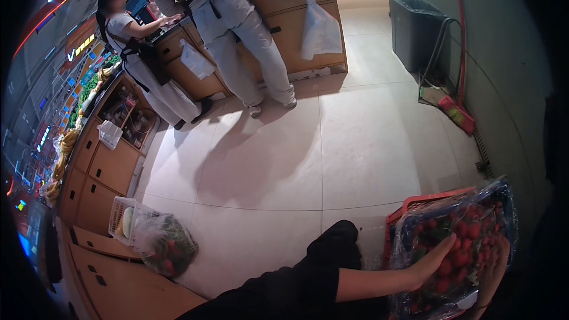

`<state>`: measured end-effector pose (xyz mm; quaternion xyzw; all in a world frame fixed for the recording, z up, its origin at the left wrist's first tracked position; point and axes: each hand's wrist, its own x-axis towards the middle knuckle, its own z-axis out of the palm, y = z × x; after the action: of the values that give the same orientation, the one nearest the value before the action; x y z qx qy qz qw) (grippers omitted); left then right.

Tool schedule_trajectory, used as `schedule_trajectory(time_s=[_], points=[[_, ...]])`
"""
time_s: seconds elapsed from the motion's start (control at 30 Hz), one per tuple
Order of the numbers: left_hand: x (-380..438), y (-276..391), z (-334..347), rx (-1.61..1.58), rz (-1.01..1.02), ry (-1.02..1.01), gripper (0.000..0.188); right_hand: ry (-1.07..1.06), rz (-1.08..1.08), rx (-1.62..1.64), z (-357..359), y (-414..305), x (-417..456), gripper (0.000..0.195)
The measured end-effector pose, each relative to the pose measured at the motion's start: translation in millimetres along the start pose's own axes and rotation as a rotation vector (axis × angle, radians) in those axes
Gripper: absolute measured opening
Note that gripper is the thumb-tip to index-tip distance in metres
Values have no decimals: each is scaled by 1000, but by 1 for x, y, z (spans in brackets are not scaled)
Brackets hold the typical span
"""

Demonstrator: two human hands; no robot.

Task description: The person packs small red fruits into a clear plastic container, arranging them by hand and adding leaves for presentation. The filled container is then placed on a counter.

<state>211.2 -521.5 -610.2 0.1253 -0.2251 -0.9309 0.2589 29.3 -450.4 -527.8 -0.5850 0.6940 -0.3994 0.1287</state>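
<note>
At the lower right, a blue plastic crate [506, 195] lined with clear plastic film holds many round red fruits [461, 255] with some green leaves. My left hand [433, 263] reaches in from the left and rests over the fruits, thumb and fingers partly spread; whether it grips one cannot be told. My right hand [492, 271] lies along the crate's right part, its fingers over the fruits, and its hold is unclear. Part of a red plastic crate [409, 206] shows behind and left of the blue one.
Two people in aprons [231, 31] [138, 49] stand at a wooden counter [306, 31]. A grey bin [415, 35], a broom [458, 115] and a wall are at right. A bag of produce [169, 249] and a white basket [118, 222] stand by the left cabinets [111, 169].
</note>
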Motion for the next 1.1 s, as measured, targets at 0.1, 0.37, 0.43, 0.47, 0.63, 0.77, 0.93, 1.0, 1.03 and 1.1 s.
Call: schedule_trajectory(time_s=[0.1, 0.37, 0.43, 0.47, 0.63, 0.77, 0.93, 1.0, 1.03, 1.1], points=[[-7, 1, 5, 50, -53, 71, 78, 42, 84, -359, -20, 99, 9, 40], [-8, 5, 1, 91, -20, 63, 72, -93, 484, -942, -17, 217, -24, 44], [-11, 8, 4, 90, -36, 85, 71, -63, 505, -939, -18, 215, -18, 40], [-11, 6, 2, 86, -37, 82, 71, -43, 529, -925, -15, 214, -15, 38], [-6, 2, -2, 78, -55, 57, 72, -45, 480, -907, -31, 309, -9, 36], [-6, 1, -3, 69, -72, 52, 73, -106, 468, -807, -51, 367, -5, 38], [-5, 5, 5, 80, -81, 68, 73, 72, 379, -464, -70, 404, -21, 41], [-10, 2, -6, 61, -68, 129, 72, -52, 570, -564, -32, 287, -1, 45], [-8, 2, -4, 61, -67, 110, 72, -5, 520, -549, -45, 317, -7, 46], [-4, 4, 1, 79, -87, 72, 72, 93, 419, -527, -71, 353, -18, 49]])
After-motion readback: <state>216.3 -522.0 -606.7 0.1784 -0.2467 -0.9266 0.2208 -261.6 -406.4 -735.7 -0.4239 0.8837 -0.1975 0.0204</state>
